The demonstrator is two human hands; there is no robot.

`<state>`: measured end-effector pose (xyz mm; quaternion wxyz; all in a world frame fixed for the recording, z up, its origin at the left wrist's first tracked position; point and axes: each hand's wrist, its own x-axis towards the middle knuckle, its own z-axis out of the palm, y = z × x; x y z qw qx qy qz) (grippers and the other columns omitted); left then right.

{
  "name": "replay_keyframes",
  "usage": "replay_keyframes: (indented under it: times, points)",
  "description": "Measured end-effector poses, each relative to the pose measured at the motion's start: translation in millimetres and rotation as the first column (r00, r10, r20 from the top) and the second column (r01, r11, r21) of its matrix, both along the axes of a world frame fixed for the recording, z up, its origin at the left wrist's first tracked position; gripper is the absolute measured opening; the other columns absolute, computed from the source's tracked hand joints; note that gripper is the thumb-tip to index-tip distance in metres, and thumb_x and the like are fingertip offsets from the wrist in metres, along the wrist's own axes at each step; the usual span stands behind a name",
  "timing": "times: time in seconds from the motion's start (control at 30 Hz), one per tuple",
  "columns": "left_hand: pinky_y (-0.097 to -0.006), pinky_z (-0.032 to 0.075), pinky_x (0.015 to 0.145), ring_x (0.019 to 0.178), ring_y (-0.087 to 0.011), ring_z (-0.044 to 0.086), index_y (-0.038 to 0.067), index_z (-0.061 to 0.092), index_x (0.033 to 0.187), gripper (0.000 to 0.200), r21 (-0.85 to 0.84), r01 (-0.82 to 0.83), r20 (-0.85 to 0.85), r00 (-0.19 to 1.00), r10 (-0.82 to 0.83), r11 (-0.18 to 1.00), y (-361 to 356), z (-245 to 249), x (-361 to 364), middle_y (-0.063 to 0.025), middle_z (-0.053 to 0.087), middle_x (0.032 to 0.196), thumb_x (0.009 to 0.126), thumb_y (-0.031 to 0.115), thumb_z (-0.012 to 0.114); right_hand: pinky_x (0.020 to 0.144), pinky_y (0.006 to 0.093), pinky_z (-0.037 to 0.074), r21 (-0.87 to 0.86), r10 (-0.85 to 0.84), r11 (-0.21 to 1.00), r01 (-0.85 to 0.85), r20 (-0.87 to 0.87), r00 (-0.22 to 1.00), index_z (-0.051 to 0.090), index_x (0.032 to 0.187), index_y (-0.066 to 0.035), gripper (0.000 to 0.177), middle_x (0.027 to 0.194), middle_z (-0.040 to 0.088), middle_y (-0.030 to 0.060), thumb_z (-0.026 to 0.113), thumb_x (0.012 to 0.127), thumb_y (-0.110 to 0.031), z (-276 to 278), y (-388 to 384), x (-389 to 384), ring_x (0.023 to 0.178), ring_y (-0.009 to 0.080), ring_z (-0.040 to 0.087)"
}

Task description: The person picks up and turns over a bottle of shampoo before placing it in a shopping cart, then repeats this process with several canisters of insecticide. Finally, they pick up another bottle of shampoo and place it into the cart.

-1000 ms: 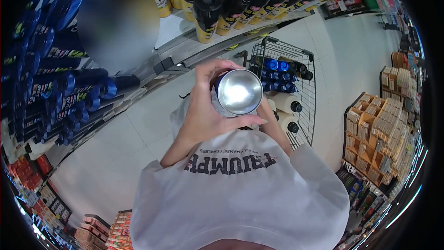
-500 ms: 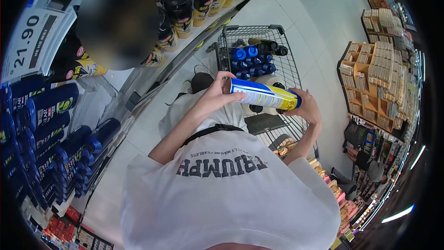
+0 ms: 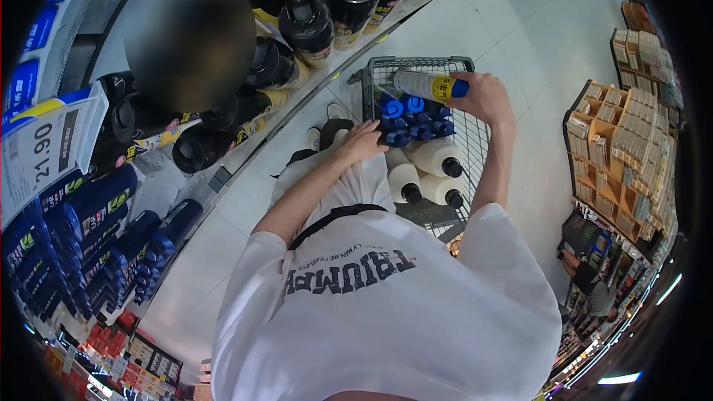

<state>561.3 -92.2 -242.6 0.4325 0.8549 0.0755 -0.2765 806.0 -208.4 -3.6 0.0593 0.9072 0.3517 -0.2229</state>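
Note:
At the far end of the shopping cart [image 3: 479, 150], my right hand [image 3: 486, 98] is closed around the blue-capped end of an aerosol can [image 3: 425, 85]. The can lies nearly level over several blue bottles [image 3: 417, 116], its yellow and white label facing up. Closer to me in the cart are white bottles with black caps [image 3: 437, 157]. My left hand [image 3: 362, 141] hangs beside the cart's left side, in front of my trousers, with its fingers extended and nothing in it.
Shelves on the left carry black-capped yellow cans [image 3: 307, 26] and dark blue bottles [image 3: 96, 197], with a price tag [image 3: 48, 156] jutting out. A wooden display rack [image 3: 605, 152] stands to the right, and a person [image 3: 590, 278] is farther down that side.
The aerosol can has gone from both hands in front of me to my right hand alone, farther forward over the cart. My left hand has let go and dropped toward the cart's side.

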Motion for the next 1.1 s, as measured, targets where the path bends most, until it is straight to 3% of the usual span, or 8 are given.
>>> replay_keyframes:
  times: [0.07, 0.1, 0.4, 0.67, 0.83, 0.93, 1.0, 1.1]
  points:
    - [-0.0535, 0.028, 0.120, 0.151, -0.0345, 0.028, 0.005, 0.058, 0.141, 0.068, 0.127, 0.194, 0.011, 0.980, -0.197, 0.973, 2, -13, -9, -0.0140, 0.033, 0.164, 0.095, 0.055, 0.057, 0.085, 0.0429, 0.059, -0.031, 0.001, 1.000, -0.001, 0.022, 1.000, 0.073, 0.124, -0.021, 0.064, 0.099, 0.076, 0.0129, 0.087, 0.065, -0.041, -45, 11, 18, 0.090, 0.0314, 0.074]
    - [-0.0509, 0.020, 0.124, 0.155, -0.0296, 0.021, 0.006, 0.052, 0.147, 0.069, 0.072, 0.194, -0.068, 0.980, -0.190, 0.978, 6, -5, -4, -0.0115, 0.028, 0.166, 0.094, 0.050, 0.058, 0.085, 0.0434, 0.059, -0.048, 0.003, 0.999, -0.001, 0.034, 0.999, 0.073, 0.124, -0.022, 0.064, 0.099, 0.076, 0.0123, 0.087, 0.065, -0.044, -68, 16, 25, 0.092, 0.0313, 0.074]
    - [-0.0480, 0.025, 0.122, 0.152, -0.0306, 0.029, 0.006, 0.056, 0.143, 0.059, 0.104, 0.270, -0.050, 0.963, -0.266, 0.957, 13, -5, 2, -0.0105, 0.033, 0.164, 0.099, 0.046, 0.054, 0.088, 0.0447, 0.058, -0.120, -0.075, 0.990, 0.075, 0.005, 0.997, 0.073, 0.111, -0.010, 0.053, 0.106, 0.075, 0.0158, 0.076, 0.075, -0.048, -275, 42, 19, 0.100, 0.0333, 0.073]
    - [-0.0477, 0.028, 0.121, 0.149, -0.0328, 0.035, 0.005, 0.057, 0.141, 0.056, 0.158, 0.316, -0.071, 0.949, -0.309, 0.936, 9, 1, 9, -0.0141, 0.033, 0.164, 0.097, 0.040, 0.057, 0.093, 0.0451, 0.057, -0.093, -0.310, 0.950, 0.297, -0.191, 0.932, 0.073, 0.115, -0.006, 0.057, 0.111, 0.074, 0.0178, 0.068, 0.083, -0.054, -290, 58, -15, 0.107, 0.0345, 0.071]
    - [-0.0493, 0.031, 0.119, 0.146, -0.0357, 0.038, 0.005, 0.058, 0.140, 0.055, 0.217, 0.355, -0.060, 0.935, -0.350, 0.909, 4, 2, 6, -0.0183, 0.031, 0.164, 0.096, 0.037, 0.060, 0.096, 0.0466, 0.054, -0.031, -0.325, 0.946, 0.324, -0.122, 0.938, 0.071, 0.116, -0.004, 0.063, 0.113, 0.072, 0.0212, 0.071, 0.083, -0.057, -293, 51, -31, 0.111, 0.0376, 0.067]
    - [-0.0507, 0.032, 0.118, 0.144, -0.0391, 0.040, 0.005, 0.058, 0.139, 0.054, 0.238, 0.366, -0.039, 0.929, -0.367, 0.900, 0, 4, 4, -0.0238, 0.029, 0.163, 0.095, 0.035, 0.061, 0.098, 0.0458, 0.049, 0.178, -0.303, 0.937, 0.301, -0.019, 0.953, 0.067, 0.119, -0.003, 0.062, 0.117, 0.068, 0.0212, 0.071, 0.083, -0.054, -288, 42, -47, 0.114, 0.0382, 0.061]
    - [-0.0514, 0.034, 0.117, 0.143, -0.0422, 0.041, 0.005, 0.058, 0.139, 0.053, 0.246, 0.389, -0.028, 0.918, -0.395, 0.888, -2, 5, 2, -0.0292, 0.028, 0.161, 0.095, 0.035, 0.061, 0.098, 0.0454, 0.047, 0.536, -0.343, 0.805, 0.254, 0.071, 0.937, 0.065, 0.117, -0.003, 0.046, 0.114, 0.066, 0.0209, 0.072, 0.086, -0.037, -278, 35, -63, 0.112, 0.0378, 0.058]
    - [-0.0525, 0.035, 0.115, 0.137, -0.0492, 0.044, 0.004, 0.059, 0.138, 0.053, 0.306, 0.460, -0.043, 0.881, -0.471, 0.833, -12, 4, 0, -0.0379, 0.026, 0.158, 0.094, 0.034, 0.062, 0.090, 0.0460, 0.049, 0.769, -0.454, 0.585, 0.257, 0.047, 0.890, 0.066, 0.106, -0.004, 0.023, 0.101, 0.066, 0.0188, 0.068, 0.088, -0.017, -239, 21, -89, 0.101, 0.0372, 0.061]
